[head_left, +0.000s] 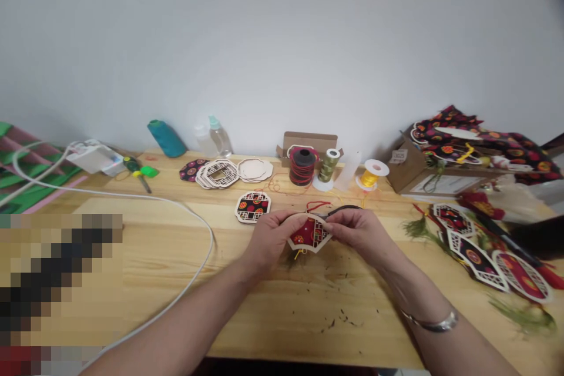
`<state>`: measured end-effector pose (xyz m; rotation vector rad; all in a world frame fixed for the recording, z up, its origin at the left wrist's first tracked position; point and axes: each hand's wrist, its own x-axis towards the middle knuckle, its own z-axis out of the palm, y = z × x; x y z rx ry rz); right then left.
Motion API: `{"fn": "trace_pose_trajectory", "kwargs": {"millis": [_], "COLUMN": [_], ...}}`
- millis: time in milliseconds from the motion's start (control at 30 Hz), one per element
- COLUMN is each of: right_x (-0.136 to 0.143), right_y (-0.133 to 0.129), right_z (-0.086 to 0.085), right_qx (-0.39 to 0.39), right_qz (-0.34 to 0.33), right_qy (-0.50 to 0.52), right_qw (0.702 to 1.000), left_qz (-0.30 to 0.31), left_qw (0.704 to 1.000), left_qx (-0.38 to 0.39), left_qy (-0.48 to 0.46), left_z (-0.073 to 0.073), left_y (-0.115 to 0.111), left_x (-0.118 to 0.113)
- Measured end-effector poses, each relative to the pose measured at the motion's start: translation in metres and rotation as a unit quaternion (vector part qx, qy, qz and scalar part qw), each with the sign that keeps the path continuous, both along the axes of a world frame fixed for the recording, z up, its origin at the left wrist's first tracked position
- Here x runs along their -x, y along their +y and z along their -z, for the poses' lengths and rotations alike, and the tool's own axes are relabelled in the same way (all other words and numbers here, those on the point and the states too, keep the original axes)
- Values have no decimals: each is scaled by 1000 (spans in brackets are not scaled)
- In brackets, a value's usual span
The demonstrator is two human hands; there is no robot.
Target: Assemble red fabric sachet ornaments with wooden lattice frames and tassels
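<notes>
One fan-shaped ornament (pixel 305 235) is held in front of the red-wound spool (pixel 302 169), the person's left hand (pixel 274 236) and right hand (pixel 358 228) pinching its sides, forearms converging; three tasselled ornaments (pixel 474 257) lie right of the spool.

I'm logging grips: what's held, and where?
A pale-framed, fan-shaped red fabric ornament: left hand grips its upper left edge, right hand its upper right.

Smooth pale-grey wall (pixel 264 41); light wooden table (pixel 264 317) with visible grain
</notes>
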<state>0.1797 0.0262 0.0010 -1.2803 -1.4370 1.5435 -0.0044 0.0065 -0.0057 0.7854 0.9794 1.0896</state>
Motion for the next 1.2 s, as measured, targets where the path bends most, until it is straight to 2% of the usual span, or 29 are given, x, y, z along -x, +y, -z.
{"fn": "trace_pose_trajectory", "kwargs": {"millis": [700, 933, 1200], "right_x": [2, 2, 2], "right_y": [-2, -2, -1], "right_z": [-3, -3, -2], "right_qx": [-11, -15, -14], "right_qz": [16, 16, 15], "right_qy": [-11, -19, -12], "right_qw": [1000, 1000, 1000], "left_qz": [-14, -60, -49], "left_qw": [1000, 998, 999], "left_qx": [19, -1, 4], "left_qy": [-18, 4, 6], "left_z": [-3, 0, 1], "left_y": [1, 2, 1], "left_x": [1, -1, 0]}}
